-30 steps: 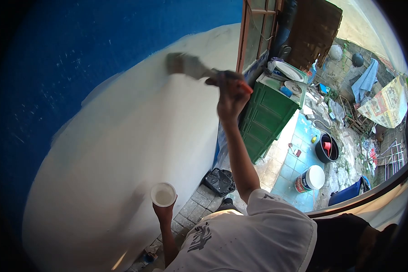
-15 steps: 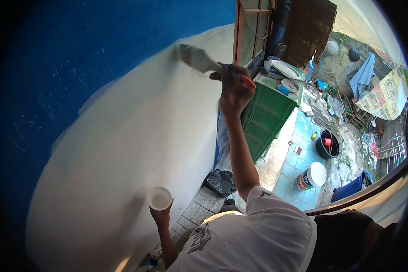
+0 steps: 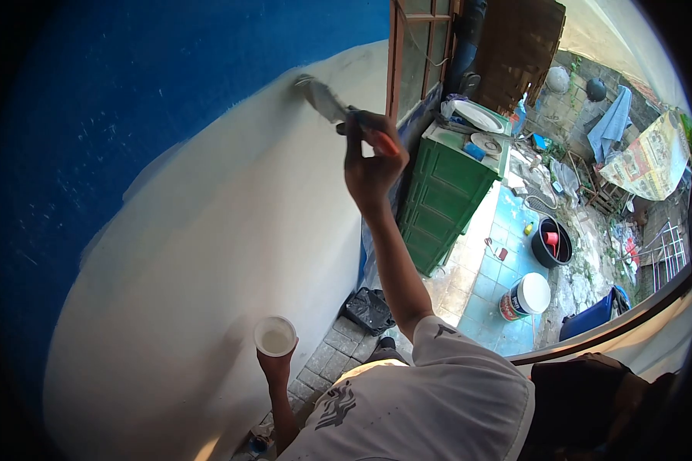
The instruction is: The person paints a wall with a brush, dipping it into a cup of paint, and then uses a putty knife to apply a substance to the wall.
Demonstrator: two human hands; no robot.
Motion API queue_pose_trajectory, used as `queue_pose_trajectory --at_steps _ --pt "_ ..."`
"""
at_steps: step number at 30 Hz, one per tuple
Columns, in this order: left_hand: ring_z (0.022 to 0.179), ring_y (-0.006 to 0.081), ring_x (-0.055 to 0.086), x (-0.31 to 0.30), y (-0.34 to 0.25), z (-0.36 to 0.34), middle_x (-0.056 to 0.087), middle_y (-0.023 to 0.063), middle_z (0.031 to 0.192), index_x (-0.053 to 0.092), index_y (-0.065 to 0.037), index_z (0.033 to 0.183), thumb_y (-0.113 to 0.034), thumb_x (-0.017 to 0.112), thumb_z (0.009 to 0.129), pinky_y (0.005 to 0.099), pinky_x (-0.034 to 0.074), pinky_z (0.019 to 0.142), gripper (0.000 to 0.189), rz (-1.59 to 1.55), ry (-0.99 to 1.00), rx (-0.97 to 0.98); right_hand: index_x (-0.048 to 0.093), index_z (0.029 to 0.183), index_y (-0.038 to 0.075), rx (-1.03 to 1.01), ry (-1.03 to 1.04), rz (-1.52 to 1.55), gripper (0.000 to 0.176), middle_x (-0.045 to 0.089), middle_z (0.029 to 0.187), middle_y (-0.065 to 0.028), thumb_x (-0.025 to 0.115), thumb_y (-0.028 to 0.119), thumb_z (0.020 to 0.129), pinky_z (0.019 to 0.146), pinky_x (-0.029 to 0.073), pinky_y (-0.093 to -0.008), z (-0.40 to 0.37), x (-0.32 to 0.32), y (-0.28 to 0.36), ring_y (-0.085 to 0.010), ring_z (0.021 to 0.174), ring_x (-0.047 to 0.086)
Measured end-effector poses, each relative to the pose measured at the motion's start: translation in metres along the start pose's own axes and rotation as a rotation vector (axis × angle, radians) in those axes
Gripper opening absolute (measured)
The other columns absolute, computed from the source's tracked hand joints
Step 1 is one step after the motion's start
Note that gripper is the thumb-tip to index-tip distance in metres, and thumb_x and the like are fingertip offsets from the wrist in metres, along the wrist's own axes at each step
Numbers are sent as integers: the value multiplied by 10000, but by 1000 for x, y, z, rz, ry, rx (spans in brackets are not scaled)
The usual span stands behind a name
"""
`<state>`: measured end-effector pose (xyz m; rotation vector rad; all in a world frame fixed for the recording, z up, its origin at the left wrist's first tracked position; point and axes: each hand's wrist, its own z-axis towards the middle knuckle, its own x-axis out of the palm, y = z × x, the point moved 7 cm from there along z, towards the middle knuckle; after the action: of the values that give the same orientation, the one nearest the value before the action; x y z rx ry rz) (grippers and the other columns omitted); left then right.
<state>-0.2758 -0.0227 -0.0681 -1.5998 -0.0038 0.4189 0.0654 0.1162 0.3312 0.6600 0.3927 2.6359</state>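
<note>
My right hand (image 3: 373, 165) is closed around the red-tipped handle of a wide paintbrush (image 3: 323, 100). Its bristles touch the wall near the edge where the white paint (image 3: 231, 200) meets the blue paint (image 3: 154, 69). Lower down, my left hand (image 3: 277, 365) grips a white cup (image 3: 275, 336) from below and the side, its opening facing up. Whitish paint shows inside the cup, which is held in front of the white part of the wall.
Right of the wall is a brown window frame (image 3: 396, 69). A green cabinet (image 3: 450, 196) stands beside it, with dishes on top. Farther off are a paint bucket (image 3: 532, 293) and a black basin (image 3: 550, 253). A black plastic bag (image 3: 369, 309) lies by the wall's foot.
My right hand and the brush have shifted slightly left and down, with the bristles still at the paint edge. The view has shifted a little. My left hand keeps holding the cup.
</note>
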Motion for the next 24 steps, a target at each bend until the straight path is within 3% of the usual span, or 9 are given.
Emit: queue_pose_trajectory --at_steps 5,8,11,13,16,19,20,22,24 --pt "1014 247 669 2 -3 3 700 119 1108 621 7 1195 -131 960 702 393 533 923 615 -54 -26 13 689 965 -29 -121 282 5 148 716 974 -162 730 -112 849 695 574 -284 -41 28 52 -162 818 753" --pt "1011 248 668 0 -17 1 699 122 1106 621 9 1187 -136 961 702 395 532 920 609 -15 -40 36 678 972 -43 141 104 362 124 718 971 -145 691 -129 883 703 585 -281 -37 12 30 -172 821 752" --pt "1013 250 669 0 -18 -2 697 123 1112 620 11 1187 -133 960 704 394 532 920 608 20 -58 54 665 991 -55 52 28 134 98 707 936 -123 675 -113 912 727 594 -271 -13 -4 1 -184 802 745" --pt "696 145 662 -4 -12 0 690 55 836 627 2 1021 -58 914 752 294 553 624 398 16 -139 230 676 975 -30 39 -17 -9 107 717 947 -129 709 -88 892 714 576 -271 -4 -7 -15 -195 799 748" --pt "695 146 662 -2 -9 -3 687 57 838 627 7 1026 -69 920 748 298 553 620 411 -20 -122 223 691 967 -7 -161 98 -177 126 725 964 -135 740 -67 868 711 574 -274 -13 7 2 -207 805 750" --pt "691 150 662 0 -13 -6 687 64 844 627 14 1048 -74 923 747 300 555 619 432 -11 -133 218 696 964 -9 -6 171 -1 127 723 960 -145 730 -83 867 719 598 -283 -26 8 11 -216 828 755" --pt "691 150 662 -1 -16 -6 687 64 844 627 14 1048 -74 923 747 300 555 619 432 -9 -126 223 690 955 -18 55 167 92 104 722 959 -144 720 -86 881 726 610 -288 -22 3 10 -216 831 756" --pt "1029 255 670 0 -7 -7 697 126 1124 616 13 1204 -136 961 702 396 532 934 627 -30 -62 25 672 979 -39 191 51 287 80 717 966 -124 690 -87 917 732 634 -307 -14 -17 -22 -201 834 752" --pt "1031 259 670 -3 -11 -10 697 128 1123 616 13 1203 -141 962 701 400 531 933 629 -12 -81 36 649 1060 -43 69 -80 234 119 725 952 -92 673 -65 946 732 635 -308 13 -40 -40 -158 846 737"
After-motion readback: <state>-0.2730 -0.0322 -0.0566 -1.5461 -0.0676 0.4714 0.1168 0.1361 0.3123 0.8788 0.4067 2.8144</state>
